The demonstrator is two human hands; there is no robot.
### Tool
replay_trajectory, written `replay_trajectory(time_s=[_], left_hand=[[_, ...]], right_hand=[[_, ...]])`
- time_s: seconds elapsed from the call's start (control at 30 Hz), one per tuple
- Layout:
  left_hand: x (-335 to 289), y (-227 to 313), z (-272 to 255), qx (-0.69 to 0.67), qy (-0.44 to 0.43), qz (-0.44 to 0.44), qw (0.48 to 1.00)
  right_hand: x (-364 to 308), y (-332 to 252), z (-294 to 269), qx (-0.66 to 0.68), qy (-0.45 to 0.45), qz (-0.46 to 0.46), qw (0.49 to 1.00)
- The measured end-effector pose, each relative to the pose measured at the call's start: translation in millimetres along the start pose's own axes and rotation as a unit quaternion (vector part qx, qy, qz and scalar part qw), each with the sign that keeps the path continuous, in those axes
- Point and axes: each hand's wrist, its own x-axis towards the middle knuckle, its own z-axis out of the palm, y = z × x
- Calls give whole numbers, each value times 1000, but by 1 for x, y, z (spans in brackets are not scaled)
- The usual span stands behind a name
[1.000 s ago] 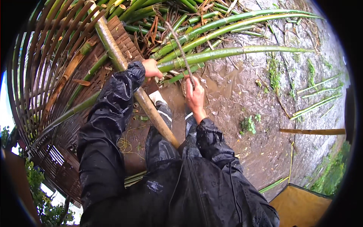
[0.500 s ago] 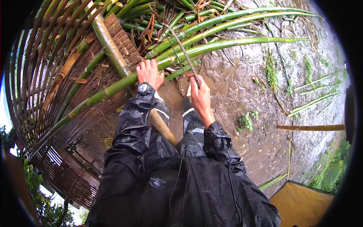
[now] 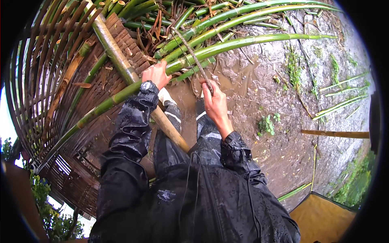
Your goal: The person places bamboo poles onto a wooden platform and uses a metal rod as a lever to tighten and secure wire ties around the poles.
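- Head view: green pole (image 3: 214, 48) seen running from lower left to upper right, crossed over a tan pole (image 3: 117, 56).
- Green pole gripped by the left hand (image 3: 156, 74) near mid-length, fingers wrapped over it; no gap seen in the grip.
- Saw (image 3: 199, 65), a bent-stick frame with a thin straight line strung inside it, laid across the green pole just right of the left hand. Long axes steeply crossed. Whether the wood is touched by the thin line cannot be judged.
- Lower end of the saw held in the right hand (image 3: 215, 104), fingers curled round it, thumb laid along the frame.
- Green pole lies up and to the left of the right hand's grip; left hand nearer, being on it.
- Left forearm angled up and inward, back of hand uppermost, watch (image 3: 147, 86) worn at the wrist. Right forearm brought up from lower right, wrist below the green pole.
- Tan pole slanted down from upper left, its lower end set between the trousers (image 3: 208, 141).
- Slatted panel (image 3: 125, 42) to the left; cut stalks (image 3: 194, 26) heaped beyond the hands.
- Wet mud (image 3: 243, 141) spread to the right, dotted by a small plant (image 3: 266, 124); tan sheet (image 3: 324, 218) noted lower right.
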Motion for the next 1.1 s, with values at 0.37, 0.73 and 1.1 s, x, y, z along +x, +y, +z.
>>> replay_trajectory(time_s=[0.37, 0.73, 1.1], left_hand=[[-7, 10, 6, 51, 72, -8, 996], [-8, 6, 3, 20, 57, -32, 998], [-12, -7, 9, 27, 81, -25, 996]], right_hand=[[10, 16, 7, -11, 39, -111, 993], [-45, 8, -30, -43, 7, -68, 997], [-64, 7, -39, -50, -15, -57, 997]])
